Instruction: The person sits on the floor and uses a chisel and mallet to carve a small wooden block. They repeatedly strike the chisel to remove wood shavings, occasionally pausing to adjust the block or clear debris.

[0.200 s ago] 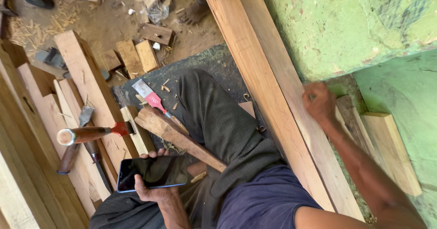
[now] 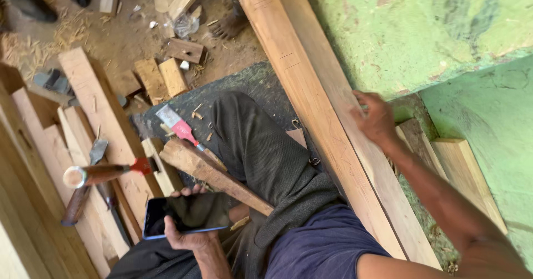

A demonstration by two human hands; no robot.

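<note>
A: Left hand point(image 2: 186, 235) closed round a dark smartphone point(image 2: 189, 213) over the lap; right hand point(image 2: 377, 119), fingers spread, presses the long plank point(image 2: 333, 140), gripping nothing.

B: Risk? Eyes on the screen, plank could slide onto chisel point(image 2: 180, 129) nr knee.

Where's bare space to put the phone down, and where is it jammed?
Free: the dark mat between the knee and the long planks, and the dirt floor above the small blocks. Crowded: beside the left hand with the phone, where mallet, chisels and boards overlap. The right hand rests on the planks.
</note>
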